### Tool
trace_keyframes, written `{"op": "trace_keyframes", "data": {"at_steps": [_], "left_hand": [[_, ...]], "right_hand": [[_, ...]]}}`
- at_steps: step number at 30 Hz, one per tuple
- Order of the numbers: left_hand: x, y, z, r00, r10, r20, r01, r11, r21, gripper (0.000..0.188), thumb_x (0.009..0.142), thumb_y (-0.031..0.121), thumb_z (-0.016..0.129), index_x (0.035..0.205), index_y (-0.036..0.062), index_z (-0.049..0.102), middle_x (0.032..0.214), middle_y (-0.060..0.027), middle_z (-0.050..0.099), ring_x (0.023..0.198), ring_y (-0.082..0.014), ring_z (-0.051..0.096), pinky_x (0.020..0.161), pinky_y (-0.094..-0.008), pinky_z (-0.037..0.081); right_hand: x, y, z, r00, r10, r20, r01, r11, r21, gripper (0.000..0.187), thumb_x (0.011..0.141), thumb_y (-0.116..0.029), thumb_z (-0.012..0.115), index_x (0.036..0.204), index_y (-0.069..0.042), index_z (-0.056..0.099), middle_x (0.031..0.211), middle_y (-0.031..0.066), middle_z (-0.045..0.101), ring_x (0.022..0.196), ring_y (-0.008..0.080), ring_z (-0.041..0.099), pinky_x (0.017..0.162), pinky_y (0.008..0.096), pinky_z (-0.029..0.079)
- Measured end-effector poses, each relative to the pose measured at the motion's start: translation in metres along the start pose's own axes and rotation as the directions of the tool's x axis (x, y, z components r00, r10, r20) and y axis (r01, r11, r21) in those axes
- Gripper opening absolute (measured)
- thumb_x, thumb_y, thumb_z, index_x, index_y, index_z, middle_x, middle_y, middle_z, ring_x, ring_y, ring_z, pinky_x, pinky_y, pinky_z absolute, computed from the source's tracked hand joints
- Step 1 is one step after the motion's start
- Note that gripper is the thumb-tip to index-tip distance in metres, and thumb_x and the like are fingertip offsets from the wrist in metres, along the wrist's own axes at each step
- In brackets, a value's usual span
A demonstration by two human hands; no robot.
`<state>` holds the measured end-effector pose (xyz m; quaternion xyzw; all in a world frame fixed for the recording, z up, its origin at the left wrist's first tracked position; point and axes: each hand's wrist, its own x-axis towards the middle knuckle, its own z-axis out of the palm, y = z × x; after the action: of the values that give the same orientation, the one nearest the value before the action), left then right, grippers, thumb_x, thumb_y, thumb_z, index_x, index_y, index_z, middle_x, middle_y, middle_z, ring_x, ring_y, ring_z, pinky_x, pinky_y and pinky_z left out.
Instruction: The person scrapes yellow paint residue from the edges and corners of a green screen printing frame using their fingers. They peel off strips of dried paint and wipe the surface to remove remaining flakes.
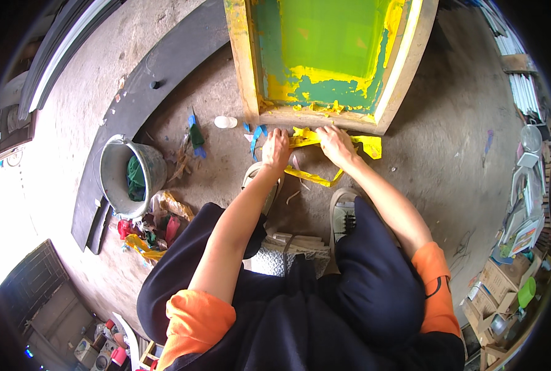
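Observation:
A wooden-framed printing screen (325, 114) lies ahead of me, its green mesh (328, 37) smeared with thick yellow ink around the edges. Just below its near bar, a crumpled yellow strip (304, 140) stretches between my hands. My left hand (276, 150) is closed at the strip's left end, beside some blue scraps (256, 140). Fingers bent, my right hand (337, 146) grips it farther along, close to the frame. One end of the strip sticks out to the right of that hand, and a thin loop hangs toward my shoes. My fingertips are partly hidden.
At left stands a grey bucket (155, 170) with a dark green cloth in it, near colourful plastic scraps (148, 244). A white bottle-like piece (226, 122) lies left of the frame. A long black board (111, 133) curves behind the bucket. Cardboard boxes (495, 287) line the right.

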<state>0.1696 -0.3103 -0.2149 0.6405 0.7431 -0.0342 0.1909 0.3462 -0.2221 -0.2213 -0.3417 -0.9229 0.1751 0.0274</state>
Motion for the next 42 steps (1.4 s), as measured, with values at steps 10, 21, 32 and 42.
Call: {"op": "trace_keyframes", "data": {"at_steps": [10,21,32,42], "left_hand": [[0.012,-0.038,-0.032,0.958,0.238,-0.162,-0.259,0.958,-0.122,0.02,0.077,0.016,0.062,0.093,0.0046,0.056,0.072,-0.0185,0.062,0.065,-0.0359,0.063,0.059,-0.0457,0.052],[-0.15,-0.163,-0.281,0.741,0.059,-0.669,-0.318,0.908,-0.272,0.047,0.072,-0.002,0.064,0.116,0.0067,0.05,0.09,-0.0189,0.063,0.081,-0.0383,0.061,0.069,-0.0419,0.05],[-0.444,-0.277,-0.174,0.43,-0.646,-0.63,0.37,0.763,-0.53,0.055,0.075,-0.001,0.065,0.126,0.0134,0.051,0.106,-0.0182,0.062,0.095,-0.0355,0.061,0.078,-0.0408,0.05],[-0.482,-0.297,-0.065,0.049,-0.942,-0.333,0.649,0.283,-0.707,0.049,0.091,0.033,0.056,0.133,0.0102,0.047,0.131,-0.0217,0.05,0.125,-0.033,0.045,0.105,-0.0372,0.033]], "right_hand": [[0.021,-0.013,-0.057,0.981,0.078,0.177,-0.121,0.962,0.245,0.039,0.076,0.001,0.054,0.114,-0.006,0.056,0.103,0.0179,0.062,0.094,0.034,0.061,0.079,0.0402,0.051],[0.17,-0.236,-0.233,0.739,-0.637,-0.22,0.651,0.759,-0.009,0.043,0.072,0.004,0.061,0.11,-0.009,0.047,0.102,0.0126,0.056,0.098,0.0323,0.059,0.083,0.0403,0.05],[0.156,-0.566,-0.097,0.26,-0.964,0.058,0.961,0.264,0.087,0.041,0.075,-0.004,0.059,0.115,-0.007,0.048,0.105,0.0134,0.055,0.103,0.0294,0.056,0.086,0.0401,0.048],[0.135,-0.593,-0.004,0.364,-0.915,0.177,0.928,0.373,0.023,0.086,0.073,-0.049,0.07,0.141,-0.02,0.026,0.136,0.0184,0.034,0.126,0.0399,0.035,0.102,0.053,0.03]]}}
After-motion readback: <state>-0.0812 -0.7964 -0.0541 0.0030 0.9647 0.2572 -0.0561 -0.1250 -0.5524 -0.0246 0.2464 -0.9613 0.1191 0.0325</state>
